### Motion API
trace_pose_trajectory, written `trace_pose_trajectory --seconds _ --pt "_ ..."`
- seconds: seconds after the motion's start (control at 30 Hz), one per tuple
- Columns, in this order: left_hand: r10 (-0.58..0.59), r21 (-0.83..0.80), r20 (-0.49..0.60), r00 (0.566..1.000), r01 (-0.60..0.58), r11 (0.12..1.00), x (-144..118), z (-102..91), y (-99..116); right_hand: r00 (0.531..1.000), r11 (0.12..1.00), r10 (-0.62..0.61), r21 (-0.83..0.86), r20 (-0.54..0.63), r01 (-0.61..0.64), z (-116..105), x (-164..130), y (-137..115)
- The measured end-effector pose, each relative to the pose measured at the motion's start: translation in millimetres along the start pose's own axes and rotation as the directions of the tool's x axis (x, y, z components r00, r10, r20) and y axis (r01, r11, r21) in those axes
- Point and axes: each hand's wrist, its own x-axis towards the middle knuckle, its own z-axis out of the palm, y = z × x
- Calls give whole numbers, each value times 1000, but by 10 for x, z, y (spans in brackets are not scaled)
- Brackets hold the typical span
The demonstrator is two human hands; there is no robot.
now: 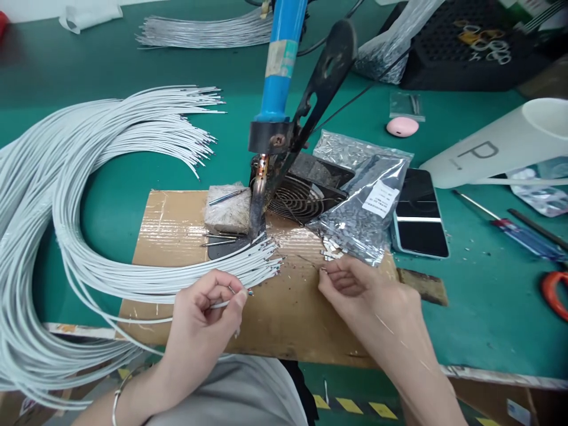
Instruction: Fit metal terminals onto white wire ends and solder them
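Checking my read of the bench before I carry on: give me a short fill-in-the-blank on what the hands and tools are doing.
1. The left hand pinches a single ____ wire.
2. The right hand picks a small metal piece beside the ____ bag.
3. The soldering iron has a ____ handle.
4. The phone lies to the ____ of the bag.

Missing words: white; silver; blue; right

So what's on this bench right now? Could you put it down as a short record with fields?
left hand: pinches one white wire near its tip
right hand: fingertips pinch a small metal piece
wire bundle: curves across the green table, ends on the cardboard sheet
soldering iron: blue, fixed in a stand, tip down
bag of metal pieces: open, beside a phone
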Motion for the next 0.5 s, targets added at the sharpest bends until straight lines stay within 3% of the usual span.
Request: trace_pose_trajectory --seconds 0.07,0.17,0.27,0.37,0.43,0.5 --pt "-3 -14 4 1000 3 1000 -4 -3 3 987 964 158 214 6 -155 -15 -48 -78" --pt "-19 -21 11 1000 20 1000 -12 0 17 950 796 307 530 65 -293 13 -167 -254" --pt "-31 -20 25 999 31 999 -10 2 35 933 598 321 729 164 -334 109 -296 -454" --pt "-46 -8 45 998 46 999 -1 -2 55 916 437 310 817 255 -376 219 -385 -627" --pt "-68 -4 49 996 68 998 0 -7 67 916 402 299 836 266 -374 273 -413 -707" --pt "-91 -8 36 995 92 996 -2 -13 74 935 421 267 844 234 -332 308 -419 -752"
